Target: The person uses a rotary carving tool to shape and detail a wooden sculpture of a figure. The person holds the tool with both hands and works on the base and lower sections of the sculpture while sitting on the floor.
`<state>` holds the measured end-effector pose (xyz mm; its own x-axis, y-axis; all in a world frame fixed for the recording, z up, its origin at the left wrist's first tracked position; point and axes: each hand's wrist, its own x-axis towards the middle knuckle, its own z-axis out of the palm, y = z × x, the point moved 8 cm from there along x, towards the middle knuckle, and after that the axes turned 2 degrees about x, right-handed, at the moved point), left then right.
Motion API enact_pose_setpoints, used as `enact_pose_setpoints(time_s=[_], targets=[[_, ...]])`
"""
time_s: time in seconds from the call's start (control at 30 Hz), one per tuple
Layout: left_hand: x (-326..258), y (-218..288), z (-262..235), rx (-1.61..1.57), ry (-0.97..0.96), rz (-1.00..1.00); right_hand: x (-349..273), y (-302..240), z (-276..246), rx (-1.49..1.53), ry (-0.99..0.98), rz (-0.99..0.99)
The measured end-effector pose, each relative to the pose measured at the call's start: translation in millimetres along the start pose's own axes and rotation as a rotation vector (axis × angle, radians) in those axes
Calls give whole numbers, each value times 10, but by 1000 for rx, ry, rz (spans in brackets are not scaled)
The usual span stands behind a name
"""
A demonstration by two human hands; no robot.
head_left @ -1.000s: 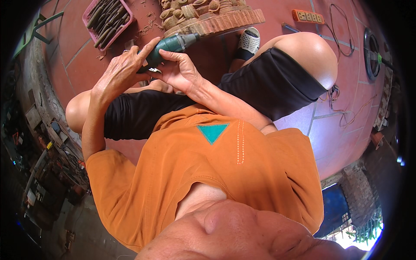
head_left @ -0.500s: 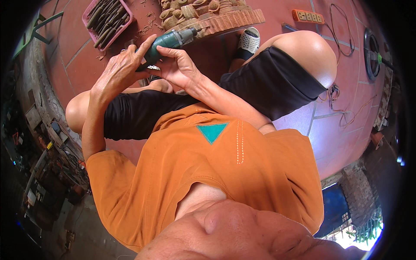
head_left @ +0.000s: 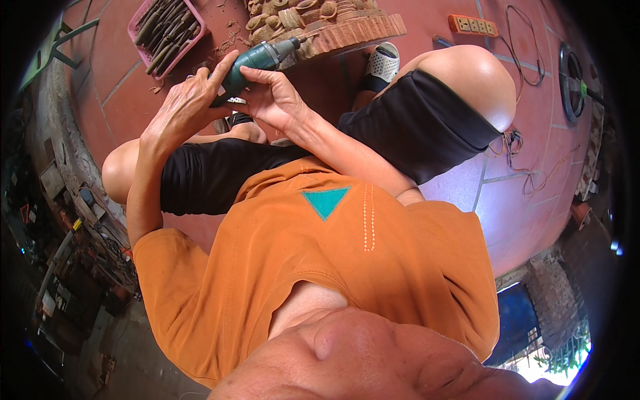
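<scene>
A green and black die grinder [head_left: 259,61] lies across both my hands, its nose pointing to the upper right. My left hand [head_left: 188,100] is wrapped round its rear end, the index finger stretched along the body. My right hand [head_left: 275,100] grips it from the near side, thumb on the body; the other fingers are partly hidden. The tool's tip sits at the left end of a carved wooden piece [head_left: 353,35] with rounded relief and a flat, ridged edge. Whether the tip touches the wood I cannot tell.
A pink basket [head_left: 201,30] of carving tools [head_left: 163,33] stands at the far left, near wood shavings [head_left: 230,33]. An orange power strip [head_left: 472,25] and loose cables [head_left: 533,53] lie at the far right. A green metal frame [head_left: 50,50] stands at the left edge.
The die grinder's nose has drawn back slightly to the left and up along the wood. My hands keep the same hold on it.
</scene>
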<state>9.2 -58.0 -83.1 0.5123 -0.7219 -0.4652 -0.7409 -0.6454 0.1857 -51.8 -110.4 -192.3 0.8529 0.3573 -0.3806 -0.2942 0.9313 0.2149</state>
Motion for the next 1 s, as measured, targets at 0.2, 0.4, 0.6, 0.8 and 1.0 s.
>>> enact_pose_setpoints(time_s=[0.2, 0.4, 0.6, 0.8, 1.0], targets=[[-6, 10, 5, 8, -8, -1, 9, 6, -32, -7, 5, -1], [-9, 1, 4, -15, -31, 7, -26, 36, -31, 18, 12, 4], [4, 30, -32, -44, -29, 15, -59, 37, -7, 48, 25, -15], [30, 23, -28, -53, -18, 16, -69, 13, -2, 39, -2, -26], [66, 27, -20, -41, -41, 18, -88, 1, -7, 93, 30, -45]])
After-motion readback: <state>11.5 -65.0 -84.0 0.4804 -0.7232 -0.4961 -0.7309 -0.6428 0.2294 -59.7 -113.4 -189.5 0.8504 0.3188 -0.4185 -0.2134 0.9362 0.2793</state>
